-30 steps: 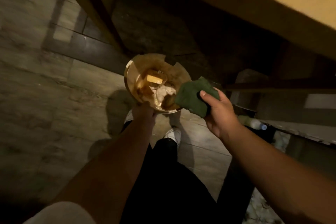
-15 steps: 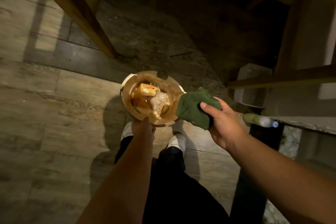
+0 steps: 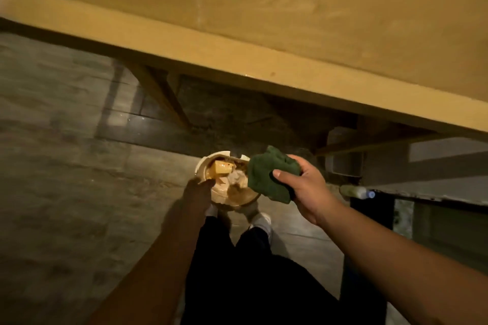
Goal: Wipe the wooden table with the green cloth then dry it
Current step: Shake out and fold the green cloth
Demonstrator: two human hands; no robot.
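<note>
Right hand (image 3: 303, 187): gripping the green cloth (image 3: 269, 174), bunched up, thumb pressed across its near face, fingers wrapped behind. Cloth held in the air below the wooden table (image 3: 290, 21), off its near edge, not touching it.

Left hand (image 3: 196, 191): holding a round bowl (image 3: 232, 199) by its near-left rim; fingers mostly in shadow, exact curl hard to read. Bowl approx. level, just left of the cloth, cloth overlapping its right rim in view. Contents: a yellow block (image 3: 220, 167) and pale crumpled scraps; rim appears chipped on far side.

Table top fills upper part of view, yellowish, faint streaks on surface. Table leg (image 3: 163, 97) visible underneath.

Floor (image 3: 66, 166): tiled. A plastic bottle (image 3: 356, 191) lies on its side to the right, near a low ledge. Person standing, dark trousers, pale shoes below the bowl.
</note>
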